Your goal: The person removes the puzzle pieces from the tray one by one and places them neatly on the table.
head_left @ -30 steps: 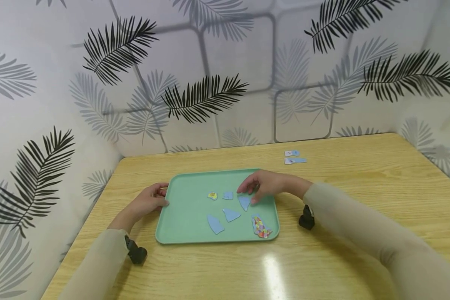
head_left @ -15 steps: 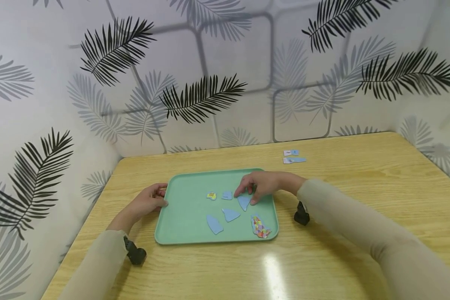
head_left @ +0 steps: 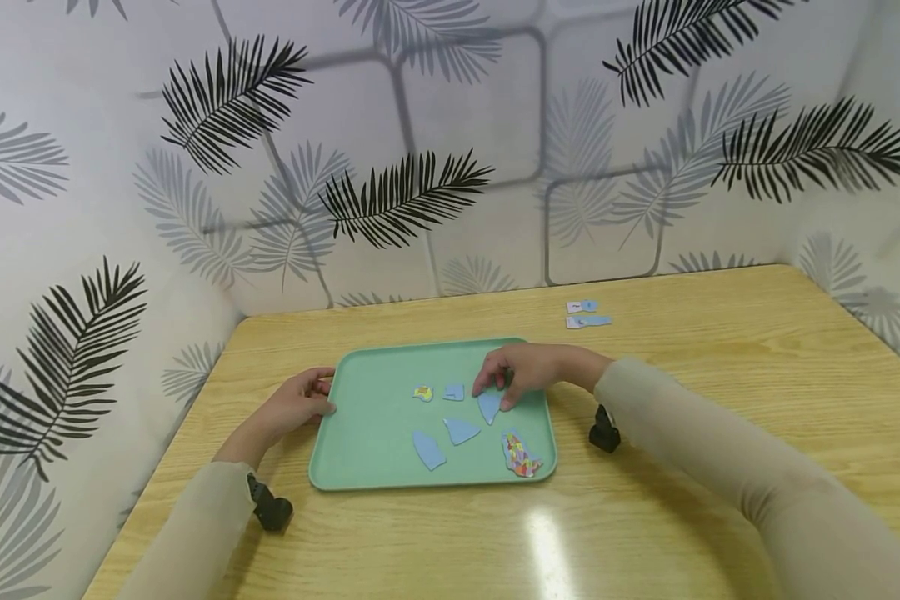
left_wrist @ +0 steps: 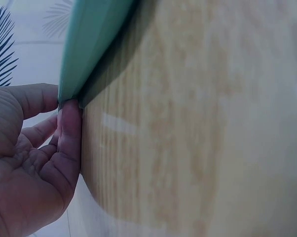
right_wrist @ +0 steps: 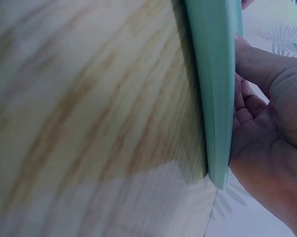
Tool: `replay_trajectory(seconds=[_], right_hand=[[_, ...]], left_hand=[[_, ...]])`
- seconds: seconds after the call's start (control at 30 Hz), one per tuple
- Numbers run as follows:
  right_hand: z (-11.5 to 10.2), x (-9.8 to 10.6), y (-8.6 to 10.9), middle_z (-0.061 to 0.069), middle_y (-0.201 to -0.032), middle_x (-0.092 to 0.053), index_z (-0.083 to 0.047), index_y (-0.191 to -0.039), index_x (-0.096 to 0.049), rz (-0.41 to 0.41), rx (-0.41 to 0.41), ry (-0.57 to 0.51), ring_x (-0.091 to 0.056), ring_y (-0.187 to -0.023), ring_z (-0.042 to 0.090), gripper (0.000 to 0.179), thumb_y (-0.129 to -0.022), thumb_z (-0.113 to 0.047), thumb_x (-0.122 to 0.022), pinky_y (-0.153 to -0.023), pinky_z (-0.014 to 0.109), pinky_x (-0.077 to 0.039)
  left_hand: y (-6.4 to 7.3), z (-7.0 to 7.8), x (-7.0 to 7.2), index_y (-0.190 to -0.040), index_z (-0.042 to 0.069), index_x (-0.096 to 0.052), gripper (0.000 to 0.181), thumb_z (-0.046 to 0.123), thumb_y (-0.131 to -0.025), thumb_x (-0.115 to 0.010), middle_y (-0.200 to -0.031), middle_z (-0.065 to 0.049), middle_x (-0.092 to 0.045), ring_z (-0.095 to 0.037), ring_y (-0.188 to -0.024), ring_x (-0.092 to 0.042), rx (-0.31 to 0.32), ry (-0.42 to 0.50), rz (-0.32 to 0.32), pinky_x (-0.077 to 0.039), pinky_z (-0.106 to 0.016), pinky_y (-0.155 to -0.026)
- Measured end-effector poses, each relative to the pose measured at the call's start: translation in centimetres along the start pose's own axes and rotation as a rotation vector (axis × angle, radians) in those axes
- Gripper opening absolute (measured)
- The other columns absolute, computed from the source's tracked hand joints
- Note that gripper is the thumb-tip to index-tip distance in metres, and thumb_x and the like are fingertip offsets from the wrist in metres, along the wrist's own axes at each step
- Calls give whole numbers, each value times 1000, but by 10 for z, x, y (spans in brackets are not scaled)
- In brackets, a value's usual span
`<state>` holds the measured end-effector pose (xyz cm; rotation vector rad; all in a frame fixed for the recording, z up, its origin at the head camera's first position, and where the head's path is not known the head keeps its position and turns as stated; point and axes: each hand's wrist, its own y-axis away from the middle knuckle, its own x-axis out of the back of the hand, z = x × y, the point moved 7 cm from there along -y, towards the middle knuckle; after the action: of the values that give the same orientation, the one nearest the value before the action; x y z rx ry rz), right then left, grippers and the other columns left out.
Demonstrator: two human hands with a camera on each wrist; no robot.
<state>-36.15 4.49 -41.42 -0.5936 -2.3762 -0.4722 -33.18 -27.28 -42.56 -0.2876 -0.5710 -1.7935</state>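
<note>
A green tray lies on the wooden table, holding several flat puzzle pieces. My left hand pinches its left rim, thumb on top and fingers beneath, as the left wrist view shows. Over the right side of the tray, my right hand has its index finger and thumb at the edges of a blue puzzle piece. In the right wrist view, the tray wall hides that piece and the fingertips. Two more blue pieces lie nearby, along with a small square blue piece, a yellow piece and a multicoloured piece.
Two light-blue and white strips lie on the table behind the tray, to the right. A patterned wall borders the table's back and left side.
The right index finger has drawn in towards the blue piece under it, and that piece has shifted slightly towards me. The left hand keeps its hold on the tray.
</note>
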Motion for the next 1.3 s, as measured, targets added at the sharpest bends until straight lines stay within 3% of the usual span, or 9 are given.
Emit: replay_trajectory(seconds=[0.27,0.47,0.77,1.1,1.3], right_hand=[[2,1,6,-1,-104,-61,-8,-116,-69,26,-30,-51,-52,-95,18,40,-78,-7,-80,-86,31,-44],[1,2,11,3,-100,-62,-2,-117,-66,51,-19,-148,-53,-92,19,40,-79,-3,-79,-84,31,-45],[4,10,27,4,-98,-62,-2,-116,-66,149,0,-179,-56,-93,21,40,-78,-4,-80,-87,34,-48],[13,26,52,9,-109,-62,0,-119,-64,345,-16,-233,-55,-99,25,41,-81,-6,-78,-90,38,-47],[30,32,66,12,-107,-59,2,-122,-61,475,-69,-277,-55,-99,26,44,-82,-5,-77,-83,31,-50]], left_hand=[[0,1,-1,-148,-5,-28,64,-1,-92,-58,-112,-16,-44,-22,-93,-45,-6,6,-5,-49,-33,-75],[-2,0,-1,-148,-5,-29,64,-1,-92,-58,-112,-16,-44,-22,-93,-45,-12,2,-10,-49,-32,-75],[-2,0,-1,-149,-4,-28,65,-1,-92,-59,-112,-16,-44,-23,-94,-45,-7,0,-10,-49,-32,-75],[-1,1,0,-148,-4,-29,64,-1,-92,-58,-113,-17,-45,-22,-93,-46,-12,2,-8,-49,-32,-74],[0,0,0,-148,-5,-28,64,-1,-91,-58,-112,-17,-44,-22,-93,-45,-11,-1,-7,-48,-32,-73]])
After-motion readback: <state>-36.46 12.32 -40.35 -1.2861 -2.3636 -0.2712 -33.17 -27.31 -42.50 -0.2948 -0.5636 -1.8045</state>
